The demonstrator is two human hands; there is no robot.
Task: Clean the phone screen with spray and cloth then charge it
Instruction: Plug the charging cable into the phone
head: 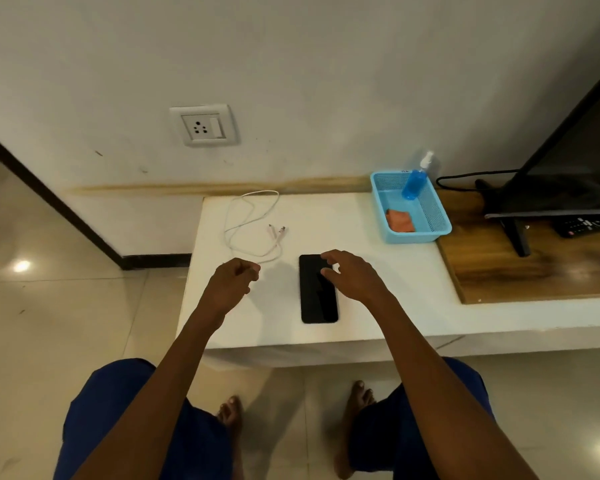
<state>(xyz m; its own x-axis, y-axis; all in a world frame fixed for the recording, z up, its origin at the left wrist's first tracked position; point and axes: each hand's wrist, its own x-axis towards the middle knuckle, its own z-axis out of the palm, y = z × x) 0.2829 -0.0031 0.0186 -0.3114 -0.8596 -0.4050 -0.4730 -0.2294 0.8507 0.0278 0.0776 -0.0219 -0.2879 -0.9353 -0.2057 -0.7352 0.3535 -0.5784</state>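
Note:
A black phone (317, 296) lies face up on the white ledge (378, 289). My right hand (352, 275) hovers over its top right corner, fingers loosely curled and holding nothing. To the left of the phone my left hand (234, 284) hangs above the ledge with loosely curled fingers, also holding nothing. A white charging cable (253, 223) lies coiled just beyond the left hand. At the back right a blue basket (440, 216) holds a blue spray bottle (414, 183) standing upright and a folded orange cloth (400, 220).
A wall socket with a switch (203, 125) sits on the wall above the cable. Right of the basket, a television (568, 161) stands on a wooden surface (534, 271), with a remote (584, 225) beneath it. Tiled floor lies to the left.

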